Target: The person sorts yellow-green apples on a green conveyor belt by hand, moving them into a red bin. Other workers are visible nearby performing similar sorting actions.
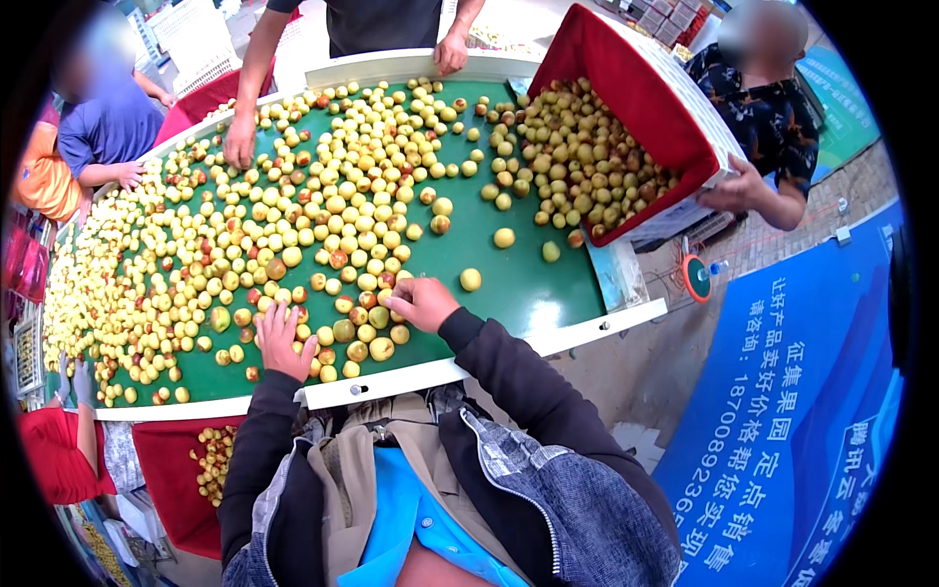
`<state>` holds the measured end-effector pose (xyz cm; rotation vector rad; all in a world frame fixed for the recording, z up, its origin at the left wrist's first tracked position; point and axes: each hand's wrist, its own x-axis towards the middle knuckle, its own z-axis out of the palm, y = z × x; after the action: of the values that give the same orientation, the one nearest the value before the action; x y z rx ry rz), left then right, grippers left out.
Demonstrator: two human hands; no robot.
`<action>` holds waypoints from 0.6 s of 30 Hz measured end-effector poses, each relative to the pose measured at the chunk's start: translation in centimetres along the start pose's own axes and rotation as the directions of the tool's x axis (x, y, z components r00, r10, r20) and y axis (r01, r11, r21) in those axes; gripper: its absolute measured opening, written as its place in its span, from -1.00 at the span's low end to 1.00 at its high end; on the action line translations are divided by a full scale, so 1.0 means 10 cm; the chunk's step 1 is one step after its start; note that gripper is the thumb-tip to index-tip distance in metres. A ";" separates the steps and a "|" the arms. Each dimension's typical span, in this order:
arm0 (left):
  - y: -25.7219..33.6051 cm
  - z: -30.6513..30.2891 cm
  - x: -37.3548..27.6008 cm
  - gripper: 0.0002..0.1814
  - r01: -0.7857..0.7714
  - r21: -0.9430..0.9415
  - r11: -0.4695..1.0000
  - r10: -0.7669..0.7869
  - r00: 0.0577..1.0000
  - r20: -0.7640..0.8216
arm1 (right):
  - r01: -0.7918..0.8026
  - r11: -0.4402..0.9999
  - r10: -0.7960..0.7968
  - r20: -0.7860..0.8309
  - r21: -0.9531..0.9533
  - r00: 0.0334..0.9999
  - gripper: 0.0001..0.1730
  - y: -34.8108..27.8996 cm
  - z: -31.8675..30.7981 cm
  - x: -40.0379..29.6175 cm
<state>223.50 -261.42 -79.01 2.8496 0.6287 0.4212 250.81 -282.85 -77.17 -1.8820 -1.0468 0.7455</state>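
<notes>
Many yellow-green jujubes (345, 205), some with red-brown patches, are spread over a green conveyor belt (506, 323). My left hand (282, 340) rests among the fruit near the belt's front edge, its fingers apart, with jujubes against its side. Farther right, my right hand (422, 301) is over the belt with its thumb and fingers drawn together at a jujube; whether it grips the fruit I cannot tell. At the belt's right end, a person tips a red-lined white crate (660, 110), and jujubes lie from its mouth onto the belt.
A white rail (411, 381) borders the belt in front of me. Below its left part sits a red-lined container (169, 477) with jujubes. Co-workers stand across and to the left, one with a hand (240, 139) among the fruit. A blue banner (792, 396) bearing writing is at right.
</notes>
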 end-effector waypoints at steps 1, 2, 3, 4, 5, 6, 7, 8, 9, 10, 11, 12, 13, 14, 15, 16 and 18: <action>0.03 -0.01 0.02 -0.31 -0.004 -0.007 1.000 0.004 1.000 -0.026 | 0.011 1.000 -0.011 -0.006 0.002 1.000 -0.62 0.02 -0.02 -0.01; 0.07 -0.03 0.04 -0.37 -0.007 -0.022 1.000 0.005 0.998 -0.062 | 0.004 1.000 -0.004 -0.003 0.009 1.000 -0.62 0.02 -0.04 -0.01; 0.07 -0.02 0.02 -0.37 -0.010 -0.013 1.000 0.009 0.997 -0.077 | -0.007 1.000 0.007 0.004 0.016 1.000 -0.62 0.04 -0.04 -0.02; 0.05 0.00 0.01 -0.38 -0.012 -0.003 1.000 0.012 0.996 -0.092 | 0.006 1.000 -0.005 -0.008 0.021 1.000 -0.61 0.06 -0.04 -0.02; 0.03 0.02 0.01 -0.38 -0.015 0.007 1.000 0.016 0.994 -0.106 | 0.006 1.000 -0.006 -0.006 0.019 1.000 -0.61 0.08 -0.05 0.00; 0.07 0.02 0.01 -0.44 -0.007 -0.006 1.000 0.006 0.988 -0.154 | 0.005 1.000 -0.005 -0.001 0.018 1.000 -0.61 0.09 -0.06 0.00; 0.06 0.04 0.01 -0.46 0.017 -0.009 1.000 -0.018 0.986 -0.166 | 0.003 1.000 -0.003 0.003 0.016 1.000 -0.61 0.10 -0.07 0.00; 0.05 0.08 0.01 -0.48 0.040 -0.013 0.999 -0.041 0.983 -0.179 | 0.019 1.000 -0.019 -0.013 0.009 1.000 -0.60 0.10 -0.08 0.01; 0.06 0.08 0.00 -0.50 0.063 -0.016 0.998 -0.065 0.981 -0.185 | 0.015 1.000 -0.015 -0.008 0.010 1.000 -0.60 0.14 -0.07 0.01; 0.07 0.08 0.00 -0.55 0.079 -0.015 0.997 -0.080 0.976 -0.205 | 0.011 1.000 -0.011 -0.003 0.011 1.000 -0.61 0.19 -0.06 0.02; 0.08 0.11 0.02 -0.55 0.084 -0.022 0.996 -0.087 0.974 -0.211 | 0.007 1.000 -0.007 0.001 0.012 1.000 -0.62 0.24 -0.07 0.03; 0.07 0.13 0.01 -0.55 0.090 -0.025 0.996 -0.093 0.973 -0.211 | -0.005 1.000 0.004 0.007 0.022 1.000 -0.62 0.24 -0.06 0.02; 0.06 0.14 0.01 -0.54 0.094 -0.028 0.995 -0.098 0.973 -0.211 | -0.017 0.999 0.016 0.012 0.032 1.000 -0.62 0.25 -0.07 0.02; 0.05 0.16 0.00 -0.55 0.099 -0.027 0.995 -0.102 0.970 -0.219 | -0.029 0.999 0.028 0.017 0.042 0.999 -0.62 0.26 -0.08 0.02; 0.08 0.17 0.01 -0.56 0.098 -0.029 0.995 -0.102 0.970 -0.223 | -0.023 0.999 0.022 0.018 0.039 1.000 -0.62 0.29 -0.08 0.01; 0.09 0.19 0.02 -0.56 0.097 -0.031 0.995 -0.101 0.969 -0.227 | -0.017 0.999 0.016 0.019 0.036 1.000 -0.62 0.32 -0.08 0.02; 0.11 0.20 0.04 -0.57 0.104 -0.024 0.994 -0.107 0.966 -0.237 | 0.004 1.000 -0.005 0.024 0.015 1.000 -0.61 0.35 -0.10 0.04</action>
<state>224.88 -262.46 -80.53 2.7609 0.8134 0.7528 253.09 -283.95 -79.81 -1.8616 -1.0568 0.7727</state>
